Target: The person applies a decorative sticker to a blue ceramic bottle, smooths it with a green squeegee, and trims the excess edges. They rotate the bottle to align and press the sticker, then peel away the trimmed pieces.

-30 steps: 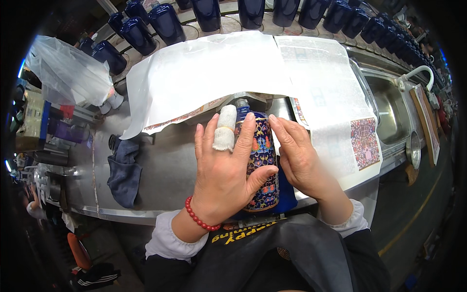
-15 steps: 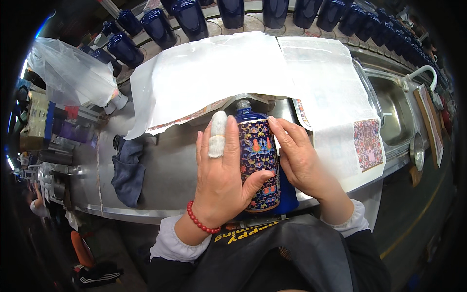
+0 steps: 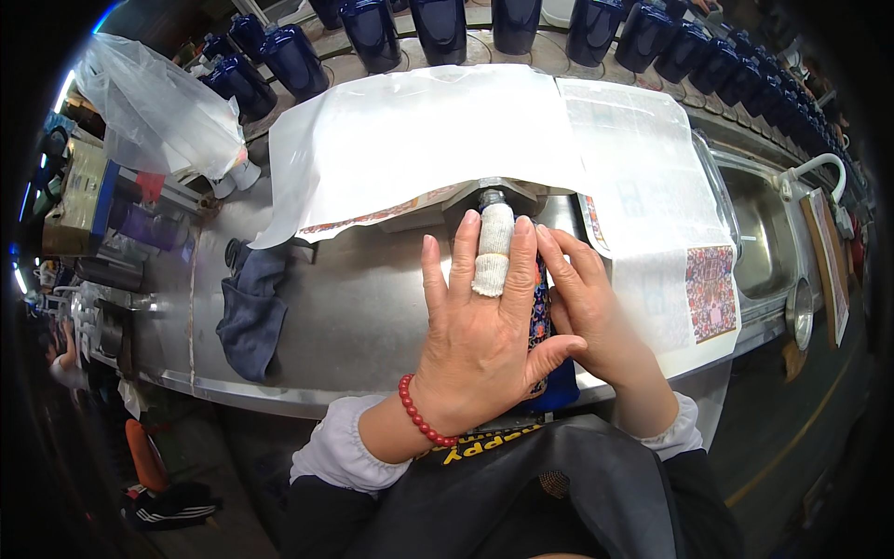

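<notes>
A dark blue bottle with a colourful floral decal lies in front of me, its neck pointing away. My left hand rests flat over the decal with fingers spread, and hides most of the bottle. A white knitted finger cover is on its middle finger, and red beads circle the wrist. Along the bottle's right side lies my right hand, its fingers stretched out and its fingertips close to those of the left. Just beyond the bottle hangs the edge of a large white paper sheet.
A second sheet on the right bears a floral decal. Glossy blue bottles line a curved conveyor at the back. A dark blue cloth lies on the metal table's left; a sink stands at right.
My left hand has slid right across the bottle and now covers most of the decal. The right hand stays at the bottle's right side. The view has shifted slightly.
</notes>
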The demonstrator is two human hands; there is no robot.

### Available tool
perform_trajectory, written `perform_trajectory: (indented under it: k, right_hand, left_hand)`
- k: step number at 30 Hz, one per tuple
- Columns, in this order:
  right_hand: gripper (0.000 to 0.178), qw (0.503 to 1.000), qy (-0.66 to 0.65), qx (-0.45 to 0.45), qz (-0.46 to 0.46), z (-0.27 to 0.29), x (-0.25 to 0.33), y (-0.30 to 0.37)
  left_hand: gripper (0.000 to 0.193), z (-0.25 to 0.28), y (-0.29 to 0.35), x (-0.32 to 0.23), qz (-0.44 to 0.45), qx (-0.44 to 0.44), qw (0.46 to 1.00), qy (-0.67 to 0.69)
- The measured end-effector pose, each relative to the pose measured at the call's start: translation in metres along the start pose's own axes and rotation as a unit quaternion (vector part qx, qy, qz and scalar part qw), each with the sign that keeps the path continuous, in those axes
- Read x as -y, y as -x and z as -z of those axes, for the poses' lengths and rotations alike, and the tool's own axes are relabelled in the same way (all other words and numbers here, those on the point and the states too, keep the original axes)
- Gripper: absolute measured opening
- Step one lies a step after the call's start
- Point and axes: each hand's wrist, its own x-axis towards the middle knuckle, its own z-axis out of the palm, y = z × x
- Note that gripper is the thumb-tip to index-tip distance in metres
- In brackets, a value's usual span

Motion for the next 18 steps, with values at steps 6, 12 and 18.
perform_trajectory:
  k: [6, 12, 18]
  right_hand:
    - [0.071, 0.999, -0.030, 0.008, -0.008, 0.001, -0.001, 0.000]
    - [0.075, 1.000, -0.016, -0.013, 0.011, 0.000, -0.003, -0.001]
    - [0.073, 0.999, -0.015, -0.013, 0.028, 0.008, 0.003, -0.006]
  left_hand:
    - [0.114, 0.012, 0.028, 0.007, 0.026, 0.000, 0.998, 0.058]
    - [0.129, -0.002, 0.058, 0.003, 0.013, 0.051, 0.996, 0.073]
    - [0.130, -0.017, 0.070, 0.025, -0.018, 0.024, 0.984, 0.176]
